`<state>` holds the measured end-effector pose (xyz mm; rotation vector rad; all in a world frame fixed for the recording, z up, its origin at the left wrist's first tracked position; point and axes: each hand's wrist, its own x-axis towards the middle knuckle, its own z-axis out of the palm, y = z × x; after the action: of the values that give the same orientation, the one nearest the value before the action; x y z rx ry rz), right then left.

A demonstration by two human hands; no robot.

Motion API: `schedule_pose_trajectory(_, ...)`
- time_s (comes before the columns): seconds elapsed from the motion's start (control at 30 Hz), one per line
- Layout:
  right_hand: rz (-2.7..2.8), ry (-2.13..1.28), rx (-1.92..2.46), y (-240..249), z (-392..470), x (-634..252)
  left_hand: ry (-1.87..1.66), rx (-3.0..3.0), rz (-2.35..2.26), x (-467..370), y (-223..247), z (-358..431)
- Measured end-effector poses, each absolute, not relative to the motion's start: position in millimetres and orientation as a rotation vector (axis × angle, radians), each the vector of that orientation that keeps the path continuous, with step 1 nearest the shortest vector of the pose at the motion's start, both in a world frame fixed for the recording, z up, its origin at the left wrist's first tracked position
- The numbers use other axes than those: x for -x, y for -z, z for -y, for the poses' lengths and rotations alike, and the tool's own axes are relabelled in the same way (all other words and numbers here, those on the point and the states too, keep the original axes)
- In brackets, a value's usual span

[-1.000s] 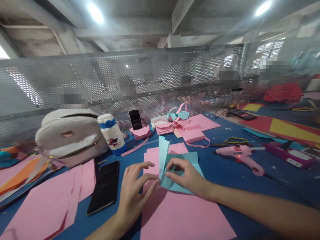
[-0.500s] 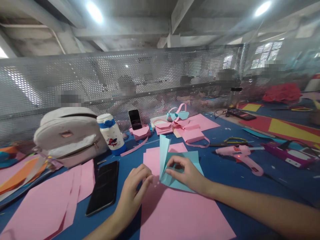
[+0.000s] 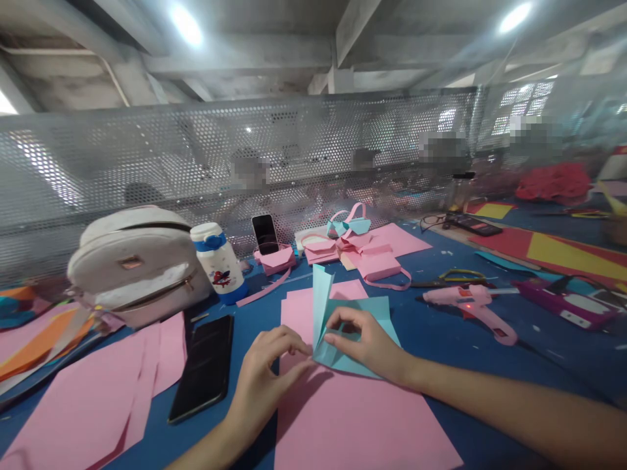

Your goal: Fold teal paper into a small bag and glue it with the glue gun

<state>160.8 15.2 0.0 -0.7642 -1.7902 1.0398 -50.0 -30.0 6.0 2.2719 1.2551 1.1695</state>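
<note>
A folded sheet of light-blue paper (image 3: 362, 307) rests on pink sheets (image 3: 353, 418) in front of me, its left flap standing upright. My right hand (image 3: 355, 336) lies over it, thumb and forefinger curled together on the paper just beside the raised flap. From the left, my left hand (image 3: 272, 369) reaches in, thumb and fingertips closed around the near left corner of the blue paper. Exactly how much of the corner sits between those fingertips is hard to see.
At left are a black phone (image 3: 202, 365), pink sheets (image 3: 98, 391), a white backpack (image 3: 132, 261) and a bottle (image 3: 220, 264). Small pink paper bags (image 3: 379, 264) stand behind. At right lie a pink glue gun (image 3: 473, 303), scissors (image 3: 460, 275) and a purple case (image 3: 568, 303).
My left hand has moved right and its fingers have stretched to the near left corner of the blue paper. The right hand and the paper have hardly moved.
</note>
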Motion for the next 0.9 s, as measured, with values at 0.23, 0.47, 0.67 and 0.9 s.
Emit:
schedule_pose_trajectory(0.23, 1.803, -1.045, 0.778, -4.5, -9.8, -159.3, -1.086, -2.388, -1.324, 47.2, -8.0, 29.9)
schedule_pose_trajectory(0.47, 1.818, -1.036, 0.799, -6.2, -9.1, -159.4, -1.048, -2.395, -1.313, 48.0, -5.4, 29.2)
schedule_pose_trajectory(0.67, 1.811, -1.027, 0.803, -3.0, -13.4, -160.4, -1.078, -2.289, -1.345, 49.4, -5.5, 24.7)
schedule_pose_trajectory(0.9, 1.795, -1.016, 0.812, -1.9, -17.1, -162.0, -1.098, -2.214, -1.31, 49.4, -3.9, 25.3)
